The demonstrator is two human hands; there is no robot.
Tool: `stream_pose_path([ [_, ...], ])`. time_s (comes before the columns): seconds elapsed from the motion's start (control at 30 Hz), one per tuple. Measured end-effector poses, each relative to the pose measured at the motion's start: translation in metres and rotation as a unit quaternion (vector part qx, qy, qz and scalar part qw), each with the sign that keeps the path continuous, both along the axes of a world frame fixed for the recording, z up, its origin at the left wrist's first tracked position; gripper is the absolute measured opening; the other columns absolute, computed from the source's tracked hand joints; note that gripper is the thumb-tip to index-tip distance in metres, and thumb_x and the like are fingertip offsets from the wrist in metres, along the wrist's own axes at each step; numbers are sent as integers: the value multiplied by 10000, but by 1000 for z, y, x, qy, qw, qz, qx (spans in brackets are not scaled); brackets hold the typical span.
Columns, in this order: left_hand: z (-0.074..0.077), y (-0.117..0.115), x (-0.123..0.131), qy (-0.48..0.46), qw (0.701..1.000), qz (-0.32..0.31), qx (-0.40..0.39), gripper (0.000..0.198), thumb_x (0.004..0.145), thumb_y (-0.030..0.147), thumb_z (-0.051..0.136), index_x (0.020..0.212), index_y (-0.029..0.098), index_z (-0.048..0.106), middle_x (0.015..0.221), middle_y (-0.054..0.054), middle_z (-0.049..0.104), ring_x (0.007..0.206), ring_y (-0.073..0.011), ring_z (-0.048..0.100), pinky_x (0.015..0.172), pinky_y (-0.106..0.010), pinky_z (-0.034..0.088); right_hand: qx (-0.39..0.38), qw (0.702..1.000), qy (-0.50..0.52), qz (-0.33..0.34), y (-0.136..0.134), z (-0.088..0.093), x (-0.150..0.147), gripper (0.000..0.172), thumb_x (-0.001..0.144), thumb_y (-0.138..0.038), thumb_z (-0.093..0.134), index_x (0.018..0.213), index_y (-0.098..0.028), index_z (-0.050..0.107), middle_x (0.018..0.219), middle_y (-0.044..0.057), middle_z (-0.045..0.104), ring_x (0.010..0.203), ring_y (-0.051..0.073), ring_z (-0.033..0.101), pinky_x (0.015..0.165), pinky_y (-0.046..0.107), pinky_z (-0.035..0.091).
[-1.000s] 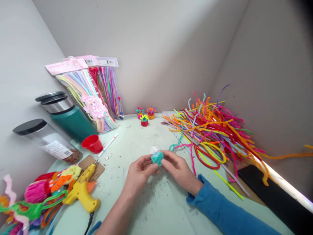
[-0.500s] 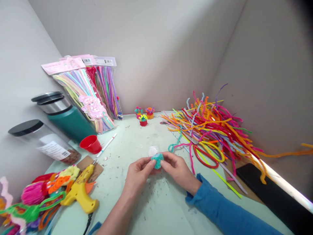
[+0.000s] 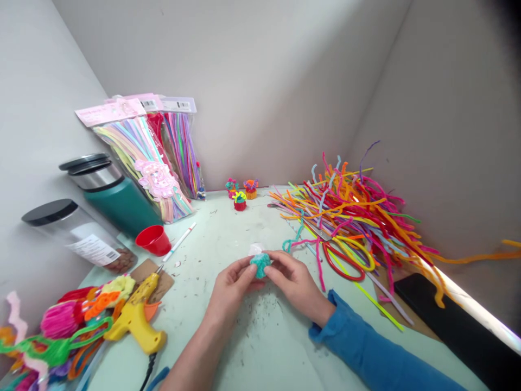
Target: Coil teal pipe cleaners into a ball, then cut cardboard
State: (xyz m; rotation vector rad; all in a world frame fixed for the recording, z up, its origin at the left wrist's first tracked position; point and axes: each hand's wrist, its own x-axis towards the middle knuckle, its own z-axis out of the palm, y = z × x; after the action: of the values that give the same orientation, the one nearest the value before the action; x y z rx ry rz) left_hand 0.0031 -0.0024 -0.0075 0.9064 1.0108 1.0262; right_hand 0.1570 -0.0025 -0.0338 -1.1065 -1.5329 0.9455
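Note:
Between my two hands, above the middle of the table, is a small teal coil of fuzzy pipe cleaner (image 3: 260,264). My left hand (image 3: 234,279) pinches it from the left with thumb and fingers, and my right hand (image 3: 292,277) grips its right side the same way. Fingertips hide part of the coil's edges and underside. Just behind it lies a small whitish translucent piece (image 3: 256,248). Farther back stand small pipe-cleaner figures: a red one with a teal and yellow top (image 3: 240,201), an orange and purple one (image 3: 251,189), and a pink and teal one (image 3: 232,187).
At right, a heap of loose pipe cleaners (image 3: 345,201) lies with red-and-yellow-handled scissors (image 3: 344,263). On the left are a yellow glue gun (image 3: 136,320), a red cup (image 3: 153,241), a white pen (image 3: 179,242), a clear jar (image 3: 87,239), a teal bottle (image 3: 122,201) and packaged pipe cleaners (image 3: 142,157).
The teal coil has turned slightly between my fingers, and its face looks rounder now. Both hands keep hold of it. The view has shifted a little.

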Motion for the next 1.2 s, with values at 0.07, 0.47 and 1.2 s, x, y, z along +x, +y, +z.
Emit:
stream_pose_path([
  [0.07,-1,0,0,12,1000,-5,-6,384,688,354,689,982,111,649,909,-101,689,820,-209,628,739,-332,508,-7,1000,0,-2,0,-1,-1,253,813,-280,560,1049,-194,586,912,35,610,756,149,569,689,273,485],
  [0.47,-5,-1,6,35,998,50,31,344,674,351,697,898,120,578,860,-79,684,812,-197,641,779,-346,505,59,992,-73,-79,-5,3,-7,249,805,-211,551,1048,-169,582,868,51,650,669,138,586,603,247,476],
  [1.2,-16,-5,11,220,965,76,120,263,734,364,623,862,167,505,788,-61,690,724,-197,666,661,-302,512,117,973,-181,-80,-5,-4,-12,296,788,-115,498,1054,-177,610,920,52,685,777,171,625,709,282,481],
])
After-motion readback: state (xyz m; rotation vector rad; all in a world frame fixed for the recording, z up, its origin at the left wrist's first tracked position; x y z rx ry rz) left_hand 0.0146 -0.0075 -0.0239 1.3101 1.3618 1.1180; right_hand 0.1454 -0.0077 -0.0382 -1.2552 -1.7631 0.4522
